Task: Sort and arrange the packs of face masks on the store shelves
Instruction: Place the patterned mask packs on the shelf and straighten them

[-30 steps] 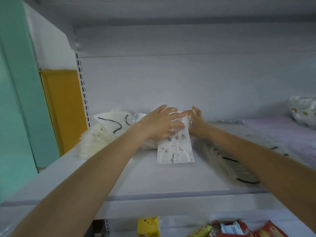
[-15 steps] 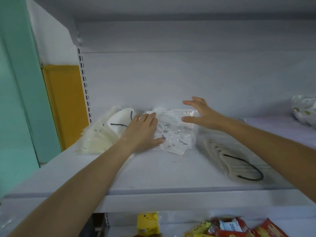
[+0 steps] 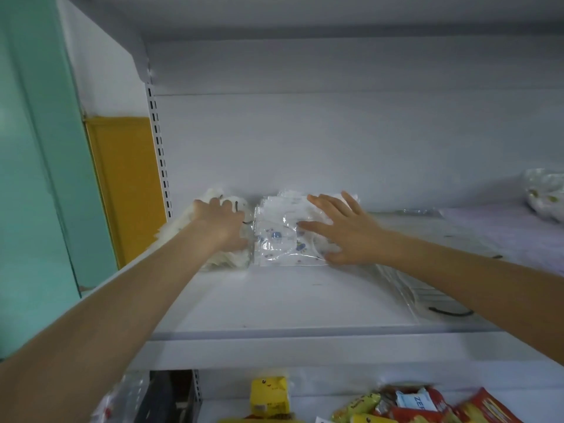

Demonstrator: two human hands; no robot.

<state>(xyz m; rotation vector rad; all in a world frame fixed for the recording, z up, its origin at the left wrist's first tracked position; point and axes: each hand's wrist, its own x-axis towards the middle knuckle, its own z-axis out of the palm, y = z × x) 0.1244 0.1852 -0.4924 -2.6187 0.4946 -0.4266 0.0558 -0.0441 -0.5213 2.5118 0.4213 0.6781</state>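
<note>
Down at the very bottom, a yellow box (image 3: 268, 395) and some red snack bags (image 3: 485, 406) sit on a lower level. The edge cuts them off, and their words are hard to read. Above them is the white shelf (image 3: 305, 300). On its right side lie flat clear packs (image 3: 427, 300) with black loops inside, partly hidden under the right arm.

Farther back, the right hand (image 3: 345, 233) lies flat on a pack of masks (image 3: 280, 239), with its fingers straight and spread. That pack is clear and shiny, and its white masks have little blue pictures. It lies near the back wall. Just beside it on the left, the left hand (image 3: 219, 227) curls its fingers over a pile of white masks (image 3: 229, 261) and holds it. The fingertips are hidden. Far off to the right, a crinkly bag (image 3: 546, 190) is cut off and blurry.
</note>
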